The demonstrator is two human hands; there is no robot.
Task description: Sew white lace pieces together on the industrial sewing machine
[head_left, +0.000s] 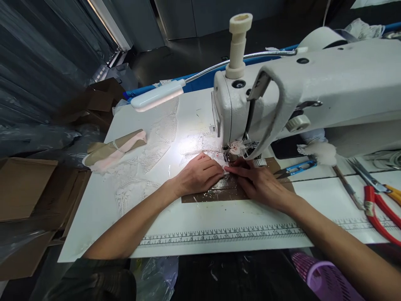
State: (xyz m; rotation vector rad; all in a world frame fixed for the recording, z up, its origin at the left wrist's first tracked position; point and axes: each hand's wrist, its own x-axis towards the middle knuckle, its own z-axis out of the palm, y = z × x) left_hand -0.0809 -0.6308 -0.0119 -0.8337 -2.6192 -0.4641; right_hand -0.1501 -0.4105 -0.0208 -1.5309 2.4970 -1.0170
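Beneath the sewing machine [228, 104]: the white lace piece [202, 147] lies flat, its near edge under the hands, its right end close by the presser foot [231, 157].
Lace, long axis: roughly left to right, the bulk spreading left of the presser foot and away from the wearer; folds and fingers hide its exact outline.
Lace from the hands: just beyond the left knuckles, and to the left of most of the right hand.
Nearer hand: the right hand [261, 182] comes closest to the presser foot, its forefinger reaching leftward in front of it; the left hand [200, 173] covers more of the lace.
Left-hand grip: fingers bent and resting on the lace; whether they pinch it or only press, I cannot tell.
Right-hand grip: forefinger extended, tip at the lace edge, the others partly curled; whether anything is pinched underneath is hidden.
Brown mat [194, 197]: under both hands, partly covered by them.
Ruler strip [216, 239]: runs left to right along the near table edge; 4, 5, 6, 8, 9, 10, 12, 13, 14, 15 and 16 can be read, other figures blur.
Small label [213, 128]: on the table beside the machine, with dark bars; too small to read.
Lace marks: tiny red spots by the foot, too small to make out.
Machine casing: no brand name legible on the visible side.
Blue snips [300, 168]: right of the right hand, apart from it.
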